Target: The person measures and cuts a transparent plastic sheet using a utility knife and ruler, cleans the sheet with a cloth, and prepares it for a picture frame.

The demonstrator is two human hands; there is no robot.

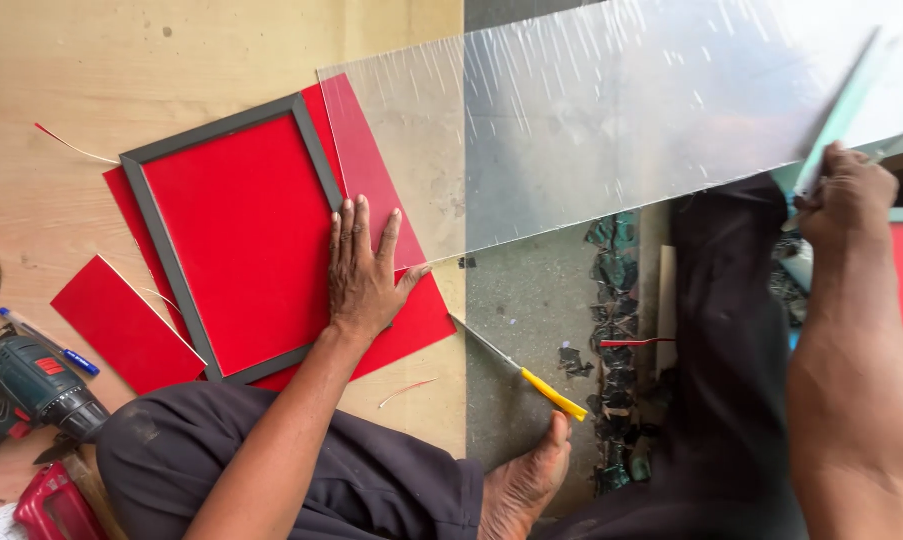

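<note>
My left hand [364,268] lies flat, fingers spread, on the right edge of a dark grey frame [152,225] that sits on a red sheet [247,235]. Its thumb touches the lower corner of a large clear plastic sheet [612,120], which reaches up and to the right over the table edge. My right hand [847,195] is closed on the far right edge of that clear sheet, beside a pale green strip [837,120]. A yellow-handled cutter [520,370] lies at the table edge below the sheet.
A red offcut [122,322] lies left of the frame. A cordless drill [32,385] and a blue pen [47,340] sit at the lower left. The wooden tabletop [172,60] ends near the middle. Broken glass pieces [617,300] litter the floor beyond my knee and bare foot [527,480].
</note>
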